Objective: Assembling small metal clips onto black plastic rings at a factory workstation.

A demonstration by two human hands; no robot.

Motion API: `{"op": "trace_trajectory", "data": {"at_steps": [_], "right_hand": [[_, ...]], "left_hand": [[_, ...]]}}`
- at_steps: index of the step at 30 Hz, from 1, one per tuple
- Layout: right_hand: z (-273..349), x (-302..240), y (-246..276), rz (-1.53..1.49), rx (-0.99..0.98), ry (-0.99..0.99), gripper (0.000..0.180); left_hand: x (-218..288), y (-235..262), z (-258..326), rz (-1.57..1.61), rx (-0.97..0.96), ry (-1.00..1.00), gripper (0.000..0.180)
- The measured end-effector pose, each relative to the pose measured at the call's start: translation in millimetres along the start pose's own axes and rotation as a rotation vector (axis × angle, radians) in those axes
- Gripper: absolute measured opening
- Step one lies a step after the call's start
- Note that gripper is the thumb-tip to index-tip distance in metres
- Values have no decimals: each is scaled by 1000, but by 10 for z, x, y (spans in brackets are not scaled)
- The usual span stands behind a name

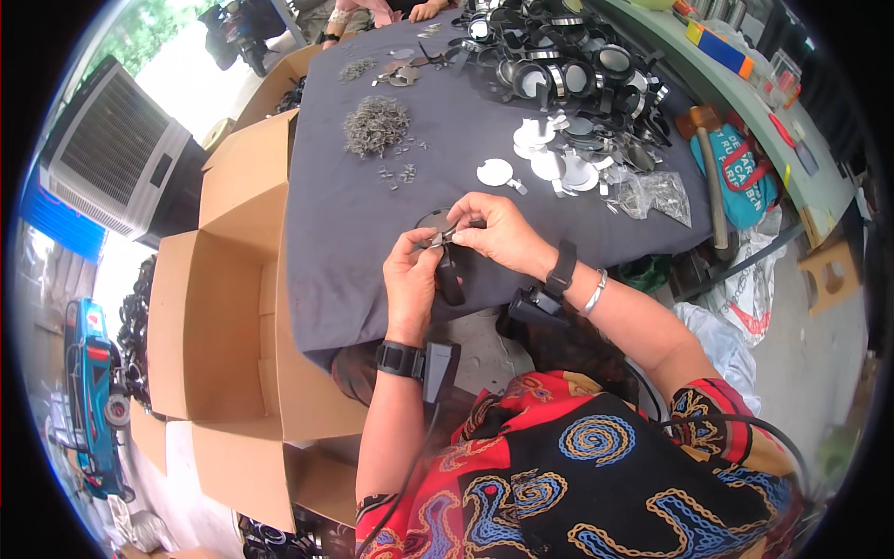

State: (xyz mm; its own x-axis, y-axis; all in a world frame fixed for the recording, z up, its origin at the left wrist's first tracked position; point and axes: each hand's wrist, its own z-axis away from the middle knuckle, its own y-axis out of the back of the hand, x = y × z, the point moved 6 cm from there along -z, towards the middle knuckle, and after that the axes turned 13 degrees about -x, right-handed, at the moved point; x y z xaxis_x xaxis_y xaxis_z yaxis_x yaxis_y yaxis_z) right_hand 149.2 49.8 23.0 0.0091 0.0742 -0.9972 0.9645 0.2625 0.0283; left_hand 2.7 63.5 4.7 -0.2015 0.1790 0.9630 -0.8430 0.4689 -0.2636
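Observation:
Over the near edge of the dark cloth-covered table [345, 261], both my hands work on a black strap [451, 278] with a metal fitting. My left hand [411, 270] pinches the fitting from the left. From the right, my right hand [488, 226] pinches the same piece, fingertips close to the left ones. A dark round disc [434, 221] shows behind the fingers; the strap hangs below them. The fingers partly hide the fitting. Just beyond my hands lies a shiny round metal plate [494, 172] with a small tab next to it.
Small metal clips [376, 126] form a pile at left. More round plates [549, 166], a clear plastic bag [656, 197] and many black straps with round buckles [559, 70] cover the far right. A hammer [712, 177] lies at the right edge; open cardboard boxes [219, 326] stand left. Another person's hand [426, 10] is at the far end.

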Motion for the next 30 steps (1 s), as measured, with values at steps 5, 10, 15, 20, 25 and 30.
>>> {"op": "trace_trajectory", "data": {"at_steps": [5, 10, 15, 20, 25, 30], "right_hand": [[-10, -127, -53, 149, 26, 99, 18], [-45, -104, -68, 87, -23, 148, 20], [-23, -276, -111, 491, -7, 262, 24], [-19, -189, -106, 206, -38, 160, 25], [43, -409, -196, 800, -1, 346, 27], [36, -274, -163, 411, 7, 172, 30]], "left_hand": [[-36, 29, 16, 24, -19, 64, 23], [-21, 41, 28, 27, -11, 38, 23], [-25, 43, 34, 49, -11, 24, 22], [-23, 38, 51, 55, -17, -9, 21], [2, 13, 58, 49, -30, 7, 20], [-25, 9, 57, 54, -66, -29, 21]]}}
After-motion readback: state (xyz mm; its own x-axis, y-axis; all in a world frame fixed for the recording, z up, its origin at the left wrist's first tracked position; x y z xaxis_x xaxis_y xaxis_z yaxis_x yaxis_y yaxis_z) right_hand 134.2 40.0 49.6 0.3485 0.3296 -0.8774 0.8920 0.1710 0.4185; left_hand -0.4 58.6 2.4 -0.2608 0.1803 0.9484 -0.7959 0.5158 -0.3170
